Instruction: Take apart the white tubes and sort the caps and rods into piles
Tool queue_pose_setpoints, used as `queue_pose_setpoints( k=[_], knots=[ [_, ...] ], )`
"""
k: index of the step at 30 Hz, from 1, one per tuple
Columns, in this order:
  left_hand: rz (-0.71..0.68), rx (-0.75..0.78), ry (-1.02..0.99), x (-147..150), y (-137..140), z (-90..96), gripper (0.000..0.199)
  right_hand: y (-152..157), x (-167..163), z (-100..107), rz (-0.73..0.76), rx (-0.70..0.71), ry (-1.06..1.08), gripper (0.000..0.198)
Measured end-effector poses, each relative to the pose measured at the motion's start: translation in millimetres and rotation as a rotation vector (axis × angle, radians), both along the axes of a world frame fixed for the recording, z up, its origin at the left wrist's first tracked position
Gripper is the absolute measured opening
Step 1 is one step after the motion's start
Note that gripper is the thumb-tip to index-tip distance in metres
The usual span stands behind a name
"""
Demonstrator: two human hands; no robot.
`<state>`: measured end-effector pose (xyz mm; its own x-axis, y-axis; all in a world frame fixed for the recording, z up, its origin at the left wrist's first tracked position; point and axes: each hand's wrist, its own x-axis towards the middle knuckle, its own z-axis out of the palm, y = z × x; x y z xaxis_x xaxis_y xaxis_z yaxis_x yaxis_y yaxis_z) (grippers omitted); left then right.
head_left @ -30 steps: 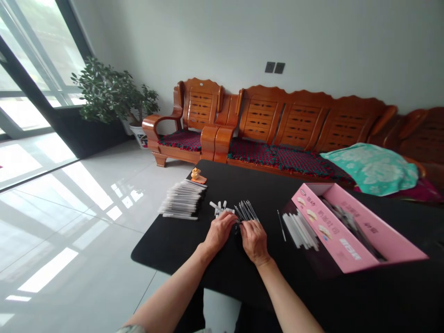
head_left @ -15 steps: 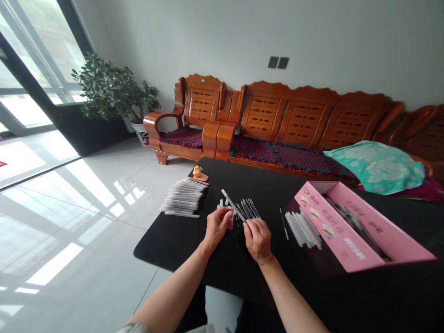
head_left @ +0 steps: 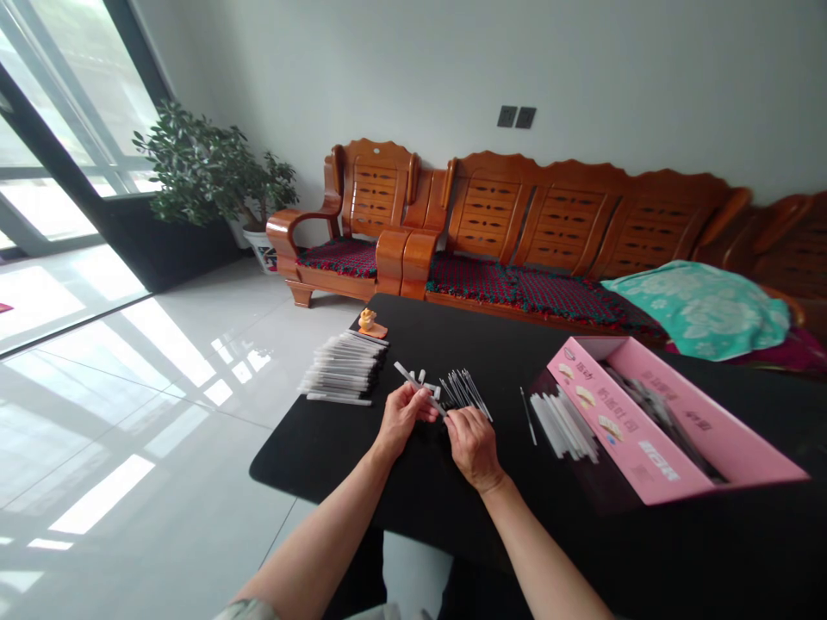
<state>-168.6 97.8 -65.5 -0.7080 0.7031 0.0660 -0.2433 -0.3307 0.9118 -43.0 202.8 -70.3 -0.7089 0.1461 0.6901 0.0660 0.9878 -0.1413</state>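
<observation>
A whitish pen barrel (head_left: pixel 406 373) slants between my two hands over the black table (head_left: pixel 310 456). My left hand (head_left: pixel 399 422) closes its thumb and fingers round the middle of it. At the lower end, my right hand (head_left: pixel 476 443) pinches the same barrel. Just beyond the hands lie small white pieces (head_left: pixel 422 376), partly hidden by my fingers, and a fan of thin pen refills (head_left: pixel 466 392). Left of my left hand is a stack of whitish pens with dark ends (head_left: pixel 342 368).
Right of my hands lie one single refill (head_left: pixel 528 416) and a row of whitish tubes (head_left: pixel 563 424). An open pink box (head_left: pixel 620 430) with greyish contents stands beside them. A small yellow figurine (head_left: pixel 368 321) sits at the far left corner. Behind is a wooden sofa (head_left: pixel 491 211).
My right hand has moved slightly left with the pen barrel, which has shifted left and down. The left hand's fingers have now closed on it.
</observation>
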Motion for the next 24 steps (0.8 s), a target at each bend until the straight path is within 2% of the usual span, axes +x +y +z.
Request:
queue_pose_setpoints(
  k=[10, 16, 24],
  knots=[
    [0.030, -0.005, 0.009, 0.6, 1.0, -1.2, 0.037, 1.9, -0.7, -0.6, -0.007, -0.021, 0.041, 0.014],
    [0.037, 0.003, 0.001, 0.2, 1.0, -0.7, 0.037, 1.6, -1.1, -1.8, -0.008, -0.007, 0.022, 0.019],
    [0.041, 0.015, 0.008, -0.3, 1.3, -1.7, 0.036, 2.3, -0.2, -1.1, -0.003, -0.027, 0.047, 0.010]
  ],
)
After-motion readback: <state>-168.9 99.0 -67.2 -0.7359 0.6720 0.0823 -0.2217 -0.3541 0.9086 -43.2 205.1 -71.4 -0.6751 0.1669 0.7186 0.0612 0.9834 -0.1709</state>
